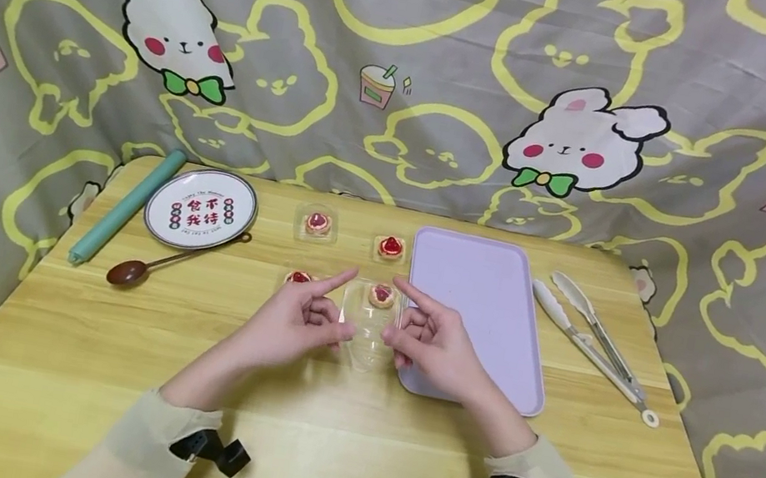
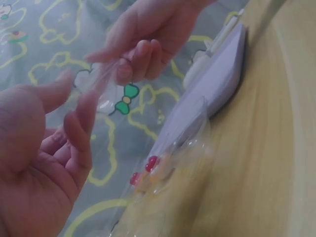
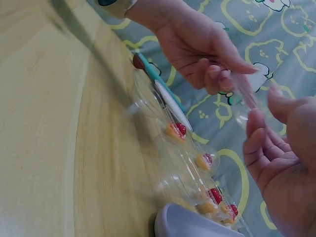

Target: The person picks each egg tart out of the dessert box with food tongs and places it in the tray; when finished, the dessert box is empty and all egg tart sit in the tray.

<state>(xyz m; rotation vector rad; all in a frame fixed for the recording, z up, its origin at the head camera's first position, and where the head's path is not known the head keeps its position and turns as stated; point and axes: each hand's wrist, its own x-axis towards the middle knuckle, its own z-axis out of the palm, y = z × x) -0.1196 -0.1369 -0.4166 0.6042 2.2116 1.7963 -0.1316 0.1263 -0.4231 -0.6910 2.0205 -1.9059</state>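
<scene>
A clear plastic box (image 1: 366, 342) is held between my two hands; its exact shape is hard to make out. My left hand (image 1: 297, 318) grips its left side, the thumb near the lower edge and the index finger pointing ahead. On the opposite side my right hand (image 1: 437, 345) pinches it in a mirrored way. In the left wrist view the plastic looks thin, spanning the fingertips of both hands. Several small fruit tarts with red tops (image 1: 391, 247) sit on the table beyond, in clear plastic packs (image 1: 315, 234). One tart (image 1: 382, 296) shows behind the held plastic.
A lilac tray (image 1: 477, 314) lies right of the packs, with tongs (image 1: 597, 343) beyond it. At the left are a printed plate (image 1: 201, 209), a teal rolling pin (image 1: 130, 205) and a brown spoon (image 1: 128, 272). A patterned curtain (image 1: 438, 138) backs the wooden table (image 1: 347, 453).
</scene>
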